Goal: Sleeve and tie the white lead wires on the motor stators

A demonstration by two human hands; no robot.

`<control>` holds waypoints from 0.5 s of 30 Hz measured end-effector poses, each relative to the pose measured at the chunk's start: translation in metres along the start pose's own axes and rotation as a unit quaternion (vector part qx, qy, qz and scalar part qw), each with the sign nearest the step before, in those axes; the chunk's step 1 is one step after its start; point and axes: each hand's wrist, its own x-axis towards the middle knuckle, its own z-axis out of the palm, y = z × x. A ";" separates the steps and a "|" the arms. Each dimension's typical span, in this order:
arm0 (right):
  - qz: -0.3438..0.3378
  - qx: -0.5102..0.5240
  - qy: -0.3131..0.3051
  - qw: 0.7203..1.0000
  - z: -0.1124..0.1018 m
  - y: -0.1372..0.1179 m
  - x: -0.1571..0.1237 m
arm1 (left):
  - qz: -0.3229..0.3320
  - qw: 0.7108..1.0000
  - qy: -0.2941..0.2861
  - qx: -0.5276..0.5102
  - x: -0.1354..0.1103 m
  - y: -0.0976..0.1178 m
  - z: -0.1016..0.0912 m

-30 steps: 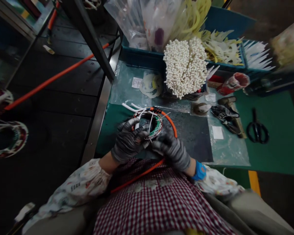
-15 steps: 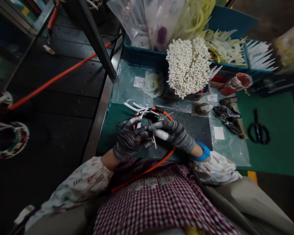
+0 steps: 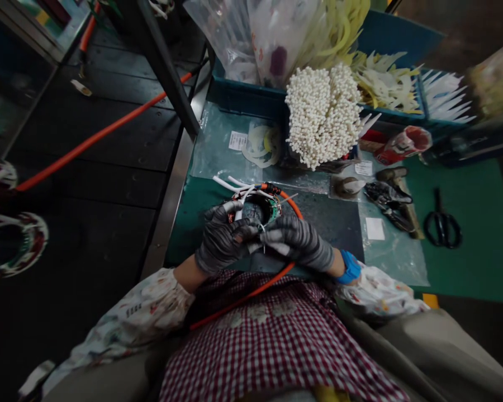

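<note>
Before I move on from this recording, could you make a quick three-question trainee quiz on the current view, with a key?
1. True or false: the black scissors lie apart from both the left hand and the right hand.
2. Choose one: what colour is the cable that crosses in front of the checked apron?
A) blue
B) orange
C) white
3. Fill in the blank: the left hand grips a ____ with white sleeved leads standing out from it.

Key:
1. True
2. B
3. wired ring
</note>
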 end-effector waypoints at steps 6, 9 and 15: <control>0.048 0.056 0.029 0.997 0.015 0.008 -0.016 | -0.044 0.997 -0.029 -0.052 -0.005 0.001 0.004; 0.007 0.021 -0.044 0.999 0.020 -0.008 -0.002 | -0.160 0.983 -0.003 -0.094 -0.004 0.003 0.010; -0.040 -0.045 0.172 0.983 0.029 -0.023 0.040 | -0.075 0.994 0.001 -0.075 -0.002 0.004 0.010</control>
